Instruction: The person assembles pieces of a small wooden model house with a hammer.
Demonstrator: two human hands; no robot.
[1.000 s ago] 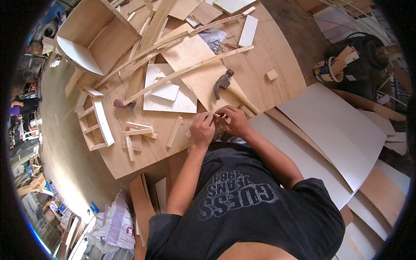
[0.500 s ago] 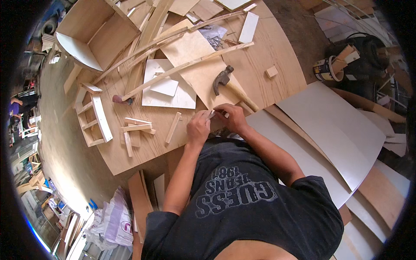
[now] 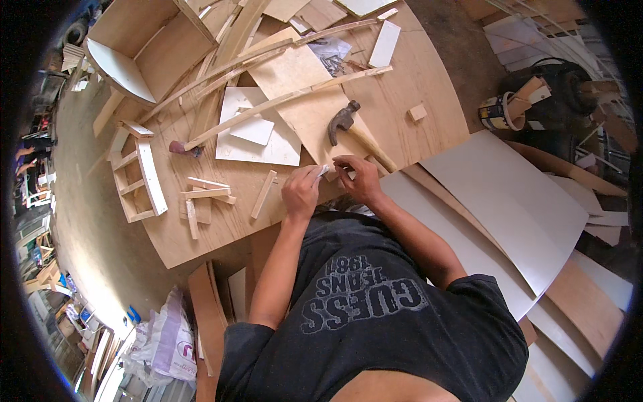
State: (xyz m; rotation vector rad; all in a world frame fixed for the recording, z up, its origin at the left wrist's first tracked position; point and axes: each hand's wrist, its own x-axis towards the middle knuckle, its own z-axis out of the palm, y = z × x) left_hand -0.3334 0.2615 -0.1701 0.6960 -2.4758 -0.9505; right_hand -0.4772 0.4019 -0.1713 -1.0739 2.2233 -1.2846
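My left hand (image 3: 301,192) is closed at the table's near edge, pinching a small white piece (image 3: 323,171) between thumb and fingertips. Whether it is paper or wood I cannot make out. Just right of it, my right hand (image 3: 360,179) has its fingers bent in toward the thumb; anything between them is too small to see. The two hands are slightly apart. Beyond my right hand lies a claw hammer (image 3: 343,122), its wooden handle slanting down toward that hand. A short wooden stick (image 3: 264,195) rests left of my left hand.
The wooden tabletop (image 3: 429,80) carries a small ladder-like frame (image 3: 149,175), cut sticks (image 3: 207,193), long thin strips (image 3: 284,98), a white board (image 3: 231,149), a bag of nails (image 3: 329,52) and a small block (image 3: 417,112). A box-like cabinet (image 3: 149,50) stands far left; large sheets (image 3: 502,201) lie right.
Both hands have shifted slightly up and apart, and more of the white piece shows at my left fingertips. The whole scene has slid a little left as the view moved.
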